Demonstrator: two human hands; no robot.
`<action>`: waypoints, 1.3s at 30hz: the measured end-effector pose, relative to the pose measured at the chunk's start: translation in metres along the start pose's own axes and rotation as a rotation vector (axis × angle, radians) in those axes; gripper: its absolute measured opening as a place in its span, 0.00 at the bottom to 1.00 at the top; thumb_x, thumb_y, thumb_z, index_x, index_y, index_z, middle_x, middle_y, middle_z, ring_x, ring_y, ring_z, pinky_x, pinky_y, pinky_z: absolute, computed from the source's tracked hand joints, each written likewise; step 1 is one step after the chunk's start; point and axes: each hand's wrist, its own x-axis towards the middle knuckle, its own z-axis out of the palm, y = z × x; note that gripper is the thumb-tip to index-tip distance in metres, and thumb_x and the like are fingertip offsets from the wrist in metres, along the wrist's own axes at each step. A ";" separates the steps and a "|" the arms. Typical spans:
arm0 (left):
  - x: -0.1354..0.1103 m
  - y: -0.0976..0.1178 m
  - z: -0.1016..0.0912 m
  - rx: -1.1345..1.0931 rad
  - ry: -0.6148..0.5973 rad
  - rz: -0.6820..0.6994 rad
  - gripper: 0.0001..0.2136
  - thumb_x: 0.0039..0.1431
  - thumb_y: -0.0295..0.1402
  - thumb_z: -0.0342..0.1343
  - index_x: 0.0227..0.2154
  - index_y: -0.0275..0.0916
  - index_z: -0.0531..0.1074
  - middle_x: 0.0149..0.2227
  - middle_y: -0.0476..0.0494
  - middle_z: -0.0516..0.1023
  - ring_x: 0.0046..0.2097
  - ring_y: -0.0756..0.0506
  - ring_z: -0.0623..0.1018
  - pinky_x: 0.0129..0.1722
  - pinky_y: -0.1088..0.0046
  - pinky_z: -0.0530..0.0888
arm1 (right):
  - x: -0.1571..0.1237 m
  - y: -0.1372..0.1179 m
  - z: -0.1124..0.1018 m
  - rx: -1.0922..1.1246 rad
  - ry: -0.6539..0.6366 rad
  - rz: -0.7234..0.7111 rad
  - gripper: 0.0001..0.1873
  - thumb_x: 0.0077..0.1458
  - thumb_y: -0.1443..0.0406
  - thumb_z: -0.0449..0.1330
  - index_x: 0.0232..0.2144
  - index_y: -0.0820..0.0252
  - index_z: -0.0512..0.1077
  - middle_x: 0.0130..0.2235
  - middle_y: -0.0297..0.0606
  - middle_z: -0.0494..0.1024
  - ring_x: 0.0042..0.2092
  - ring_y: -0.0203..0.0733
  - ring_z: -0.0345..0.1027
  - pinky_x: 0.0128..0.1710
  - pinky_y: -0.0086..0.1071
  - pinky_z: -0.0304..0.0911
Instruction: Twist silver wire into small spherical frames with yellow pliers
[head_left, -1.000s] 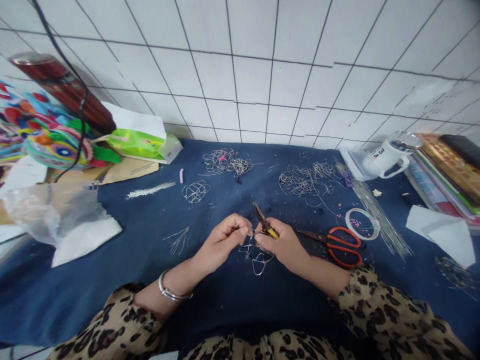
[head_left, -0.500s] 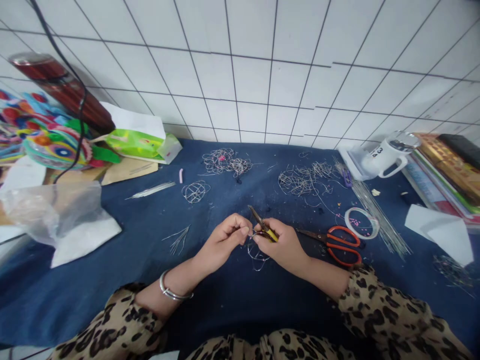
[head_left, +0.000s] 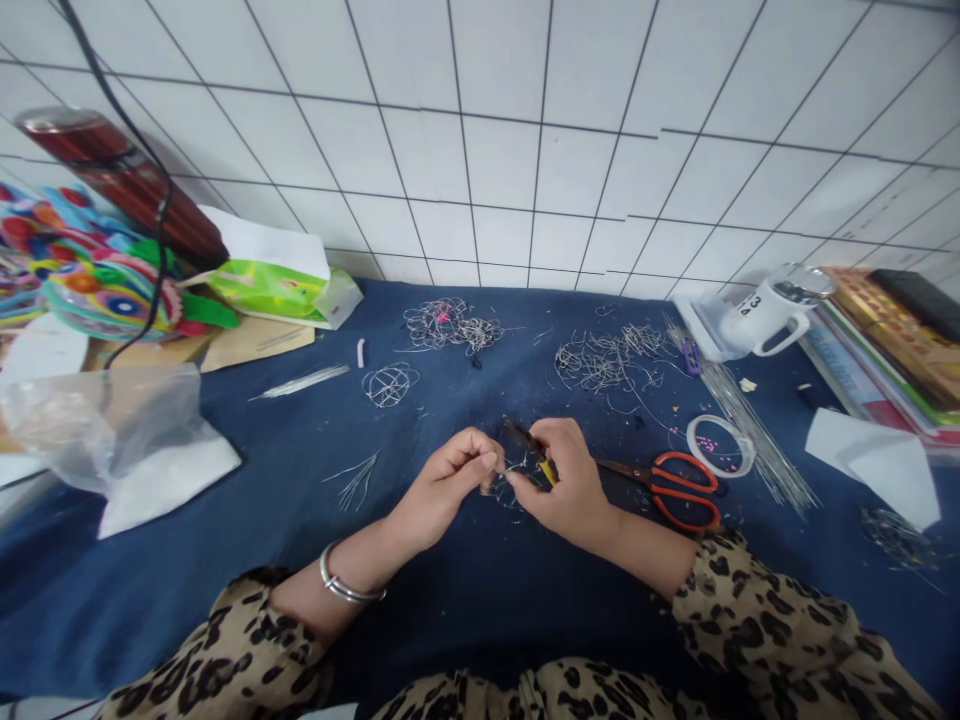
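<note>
- One wire piece in the head view, low in the middle, either on or just over the dark blue cloth; cannot tell which.
- Looks thin, silvery and open, with fine curved strands and dark blue visible between; blurs towards the lower edge, too faint for a full outline or a count of loops.
- With the left hand, pinches the left edge of the wire piece, thumb against forefinger, other fingers curled in.
- With the right hand, grips pliers in closed fingers, thumb out to the wire piece and partly over it.
- On the pliers, dark metal at the nose, up and to the left above the wire piece, and a yellow handle; cannot tell the gap at the tip.
- Farther back to the left, a rounded wire cage of pale crossing strands.
- Near the left hand, a small fan of short wires.
- Just beside the right hand, scissors with orange-red handles, blades towards the hand.
- Towards the wall, a wire tangle with a pink fleck.
</note>
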 end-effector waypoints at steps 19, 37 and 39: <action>-0.001 -0.003 0.004 -0.059 0.038 -0.020 0.07 0.61 0.32 0.48 0.28 0.36 0.64 0.26 0.49 0.65 0.28 0.52 0.64 0.30 0.74 0.63 | -0.008 -0.003 0.008 0.094 -0.033 0.236 0.14 0.48 0.67 0.56 0.40 0.55 0.64 0.32 0.31 0.75 0.32 0.35 0.71 0.35 0.27 0.65; -0.001 0.003 -0.001 0.195 0.012 0.092 0.06 0.58 0.30 0.50 0.27 0.36 0.63 0.32 0.46 0.68 0.31 0.51 0.67 0.31 0.75 0.65 | -0.008 -0.007 0.007 0.141 -0.023 0.231 0.12 0.46 0.69 0.54 0.37 0.56 0.64 0.32 0.32 0.73 0.32 0.35 0.70 0.35 0.27 0.65; -0.002 0.002 -0.001 0.207 0.018 0.081 0.05 0.58 0.30 0.50 0.27 0.36 0.63 0.32 0.46 0.68 0.29 0.51 0.66 0.30 0.75 0.65 | -0.008 -0.006 0.007 0.142 -0.020 0.238 0.13 0.46 0.69 0.54 0.38 0.56 0.63 0.32 0.32 0.73 0.33 0.35 0.70 0.35 0.28 0.65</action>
